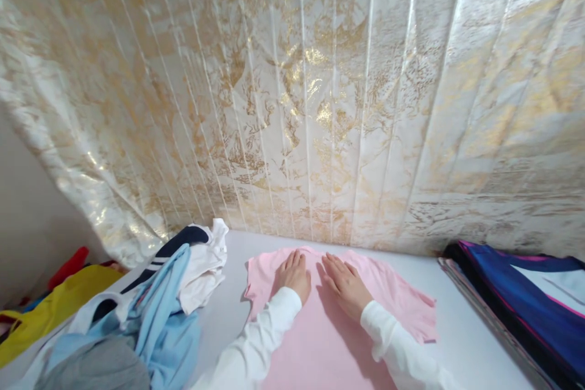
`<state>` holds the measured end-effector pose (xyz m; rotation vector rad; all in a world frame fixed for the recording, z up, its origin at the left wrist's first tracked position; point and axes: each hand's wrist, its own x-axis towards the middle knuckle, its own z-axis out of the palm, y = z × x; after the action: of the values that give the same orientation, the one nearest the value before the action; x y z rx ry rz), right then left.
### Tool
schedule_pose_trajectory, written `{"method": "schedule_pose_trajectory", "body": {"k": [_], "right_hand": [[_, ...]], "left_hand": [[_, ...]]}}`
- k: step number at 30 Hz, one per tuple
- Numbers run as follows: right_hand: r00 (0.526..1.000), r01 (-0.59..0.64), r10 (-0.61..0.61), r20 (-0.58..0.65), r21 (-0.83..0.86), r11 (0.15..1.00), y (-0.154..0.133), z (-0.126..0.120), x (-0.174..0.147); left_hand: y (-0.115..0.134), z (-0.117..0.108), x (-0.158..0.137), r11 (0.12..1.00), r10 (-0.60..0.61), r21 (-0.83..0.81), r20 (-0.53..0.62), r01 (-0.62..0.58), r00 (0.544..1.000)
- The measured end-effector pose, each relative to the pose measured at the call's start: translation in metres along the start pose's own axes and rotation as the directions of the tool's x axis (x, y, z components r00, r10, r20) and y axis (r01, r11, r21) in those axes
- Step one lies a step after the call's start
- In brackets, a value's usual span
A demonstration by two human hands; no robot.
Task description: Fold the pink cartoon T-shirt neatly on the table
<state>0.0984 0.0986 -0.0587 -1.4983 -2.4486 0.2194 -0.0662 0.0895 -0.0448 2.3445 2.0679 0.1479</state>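
Observation:
A pink T-shirt (315, 341) lies spread out on the white table, its collar end toward the back and its short sleeves out to both sides. My left hand (295, 274) rests flat on the upper left part of the shirt, near the collar, fingers stretched forward. On the upper right part lies my right hand (345, 283), also flat with fingers extended and angled toward the collar. Neither hand grips the fabric. The lower end of the shirt runs out of view between my white sleeves.
A loose heap of clothes (169, 329) in light blue, grey, white and navy sits at left, with yellow and red garments (64, 298) beyond it. A flat stack of folded clothes (525, 292) stands at right. A shiny gold-and-silver curtain (320, 103) hangs behind the table (457, 317).

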Motion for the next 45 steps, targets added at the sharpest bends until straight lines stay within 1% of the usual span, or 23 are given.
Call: {"method": "schedule_pose_trajectory", "body": {"k": [2,4,6,8,11,15,18,22,25,28,30,32,34,37,40,42,43,45], "right_hand": [[0.998,-0.067,0.065,-0.024,-0.079,0.995,0.02,0.001,-0.012],[0.987,-0.157,0.15,-0.052,-0.159,0.975,0.041,0.001,-0.022],[0.97,-0.24,0.228,-0.078,-0.218,0.946,0.06,0.001,-0.028],[0.958,-0.286,0.273,-0.084,-0.251,0.925,0.071,0.001,-0.03],[0.954,-0.299,0.29,-0.072,-0.278,0.913,0.075,0.002,-0.029],[0.95,-0.308,0.306,-0.056,-0.305,0.901,0.07,0.003,-0.028],[0.947,-0.321,0.314,-0.071,-0.296,0.9,0.069,0.004,-0.028],[0.96,-0.281,0.273,-0.067,-0.221,0.934,0.072,-0.004,-0.03],[0.982,-0.179,0.169,-0.083,-0.134,0.975,0.072,-0.013,-0.042],[0.993,-0.047,0.038,-0.111,-0.082,0.996,0.062,-0.017,-0.067],[0.996,0.01,-0.017,-0.085,-0.083,0.997,0.052,-0.016,-0.087],[0.998,0.027,-0.033,-0.054,-0.113,0.993,0.046,-0.014,-0.104],[0.999,0.007,-0.014,-0.044,-0.149,0.989,0.045,-0.015,-0.115],[0.998,-0.036,0.028,-0.049,-0.18,0.983,0.053,-0.019,-0.117],[0.997,-0.07,0.064,-0.034,-0.199,0.978,0.054,-0.023,-0.113],[0.995,-0.09,0.08,-0.061,-0.201,0.975,0.044,-0.023,-0.115],[0.994,-0.079,0.063,-0.085,-0.193,0.978,0.035,-0.023,-0.119],[0.992,0.005,-0.025,-0.123,-0.162,0.987,0.014,-0.021,-0.13]], "left_hand": [[0.0,0.012,0.007,1.0,-0.028,-0.002,-0.043,0.028,0.999],[-0.002,0.021,0.007,0.999,-0.041,-0.001,-0.08,0.042,0.996],[-0.005,0.025,0.005,0.999,-0.052,0.002,-0.103,0.052,0.993],[-0.008,0.026,0.005,0.998,-0.061,0.007,-0.112,0.062,0.992],[-0.011,0.026,0.006,0.997,-0.068,0.014,-0.11,0.07,0.992],[-0.012,0.025,0.007,0.997,-0.067,0.022,-0.112,0.07,0.991],[-0.013,0.025,0.007,0.998,-0.063,0.021,-0.12,0.066,0.991],[-0.013,0.019,0.005,0.999,-0.047,0.004,-0.126,0.048,0.991],[-0.005,0.006,0.002,1.0,-0.009,-0.014,-0.122,0.007,0.992],[0.014,-0.007,-0.007,0.992,0.116,-0.031,-0.107,-0.12,0.988],[0.026,-0.01,-0.018,0.975,0.215,-0.043,-0.084,-0.219,0.973],[0.034,-0.007,-0.029,0.958,0.278,-0.054,-0.061,-0.282,0.959],[0.036,-0.001,-0.037,0.951,0.3,-0.061,-0.042,-0.303,0.953],[0.033,0.007,-0.04,0.95,0.304,-0.069,-0.026,-0.306,0.952],[0.026,0.004,-0.039,0.95,0.304,-0.073,-0.015,-0.305,0.952],[0.018,-0.003,-0.044,0.949,0.308,-0.075,-0.009,-0.307,0.951],[0.012,-0.006,-0.049,0.947,0.312,-0.076,-0.007,-0.311,0.95],[-0.004,-0.009,-0.064,0.945,0.319,-0.073,-0.021,-0.32,0.947]]}}
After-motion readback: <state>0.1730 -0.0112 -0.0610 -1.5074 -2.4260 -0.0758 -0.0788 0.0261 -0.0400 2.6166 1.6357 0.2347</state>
